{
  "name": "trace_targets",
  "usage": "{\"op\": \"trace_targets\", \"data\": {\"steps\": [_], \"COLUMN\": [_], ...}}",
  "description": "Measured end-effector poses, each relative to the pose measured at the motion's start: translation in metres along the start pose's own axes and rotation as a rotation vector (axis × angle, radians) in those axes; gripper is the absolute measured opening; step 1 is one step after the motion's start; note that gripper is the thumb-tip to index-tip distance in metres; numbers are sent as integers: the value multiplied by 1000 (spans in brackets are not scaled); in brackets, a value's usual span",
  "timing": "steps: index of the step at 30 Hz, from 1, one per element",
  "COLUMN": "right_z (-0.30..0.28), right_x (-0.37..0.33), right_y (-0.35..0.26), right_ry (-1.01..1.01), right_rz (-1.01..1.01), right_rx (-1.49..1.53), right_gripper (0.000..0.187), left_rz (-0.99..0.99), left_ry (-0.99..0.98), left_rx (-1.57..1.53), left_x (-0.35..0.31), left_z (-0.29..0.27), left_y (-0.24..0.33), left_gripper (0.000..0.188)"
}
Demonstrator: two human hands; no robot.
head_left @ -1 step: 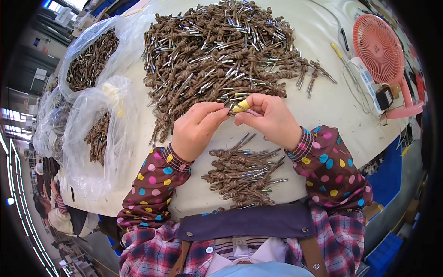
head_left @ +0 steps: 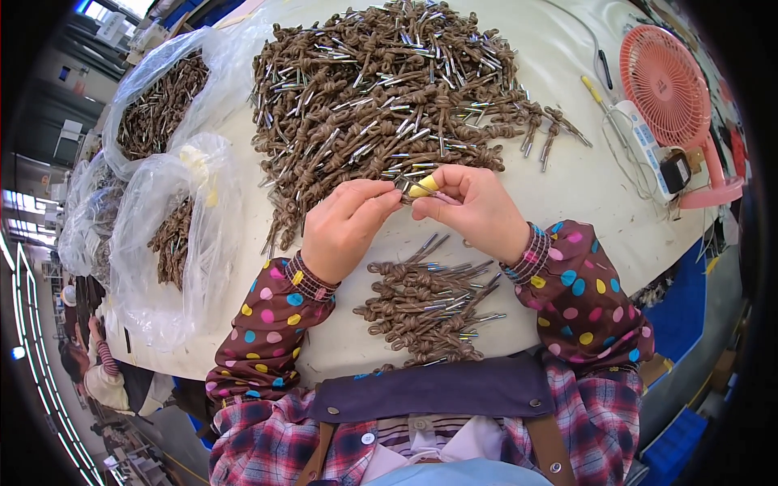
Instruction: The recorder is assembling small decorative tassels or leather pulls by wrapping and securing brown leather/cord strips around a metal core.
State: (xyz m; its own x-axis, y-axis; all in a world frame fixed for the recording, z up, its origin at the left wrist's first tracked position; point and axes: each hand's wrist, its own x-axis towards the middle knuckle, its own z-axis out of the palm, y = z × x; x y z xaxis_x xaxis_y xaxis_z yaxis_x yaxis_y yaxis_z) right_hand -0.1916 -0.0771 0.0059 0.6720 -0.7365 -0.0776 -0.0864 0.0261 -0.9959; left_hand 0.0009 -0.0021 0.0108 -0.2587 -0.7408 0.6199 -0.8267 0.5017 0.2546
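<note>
the left hand point(head_left: 342, 223) and right hand point(head_left: 486, 212) meet over the table point(head_left: 575, 194), fingers clamped on what seems a brown cord point(head_left: 405, 185), between the big pile point(head_left: 389, 89) toward the far edge and the small pile point(head_left: 425, 304) by the near edge. this step looks like fine cord handling; the next move calls for steady pinching.

I see dark red sleeves point(head_left: 582, 328) with bright dots point(head_left: 579, 287), stretchy cuffs point(head_left: 531, 253), a red and blue checked shirt point(head_left: 601, 417), and a purple apron point(head_left: 429, 395) with brown straps point(head_left: 541, 444)
</note>
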Motion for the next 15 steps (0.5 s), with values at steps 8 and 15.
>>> {"op": "trace_targets", "data": {"steps": [8,15], "right_z": [-1,-2], "right_x": [0,0], "right_y": [-8,-2], "right_ry": [-44,-13], "right_rz": [34,-19], "right_rx": [152,43], "right_gripper": [18,16], "left_rz": [69,-503], "left_ry": [-10,-95], "left_rx": [48,-544], "left_x": [5,-5], "left_z": [-4,0], "left_y": [-1,-8], "left_gripper": [19,15]}}
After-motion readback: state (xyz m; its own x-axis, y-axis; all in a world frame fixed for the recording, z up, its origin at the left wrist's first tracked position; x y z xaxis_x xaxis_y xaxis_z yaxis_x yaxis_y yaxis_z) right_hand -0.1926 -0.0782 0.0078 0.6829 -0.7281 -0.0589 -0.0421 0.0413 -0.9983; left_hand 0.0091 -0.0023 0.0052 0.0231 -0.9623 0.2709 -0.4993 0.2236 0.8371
